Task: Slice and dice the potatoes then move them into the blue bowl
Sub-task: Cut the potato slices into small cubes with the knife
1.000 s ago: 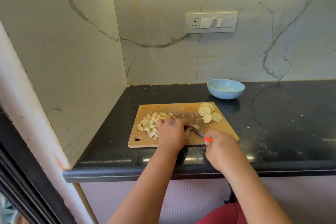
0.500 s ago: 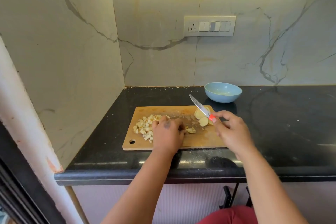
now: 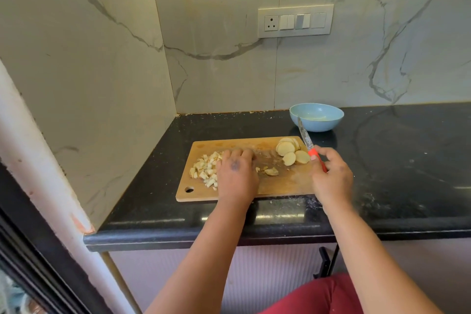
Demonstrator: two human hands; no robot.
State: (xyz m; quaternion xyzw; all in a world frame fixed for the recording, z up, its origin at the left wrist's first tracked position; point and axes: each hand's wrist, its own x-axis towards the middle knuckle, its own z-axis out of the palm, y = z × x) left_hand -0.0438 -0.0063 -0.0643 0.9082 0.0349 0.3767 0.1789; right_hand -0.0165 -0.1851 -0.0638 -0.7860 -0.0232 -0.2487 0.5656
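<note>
Potato dice (image 3: 205,169) partly hidden under flat left hand (image 3: 237,176); slices (image 3: 289,151) at board's (image 3: 283,185) 2 o'clock. Right hand (image 3: 331,178) grips knife (image 3: 307,143); handle mostly covered.

Right hand (image 3: 331,176) raised knife (image 3: 305,139) (blade upward).

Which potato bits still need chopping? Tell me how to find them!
Find the wooden cutting board on the black counter. At its far right corner, near the blue bowl, lie the potato slices. They are big flat rounds, unlike the small diced cubes heaped at the board's left end.
</note>
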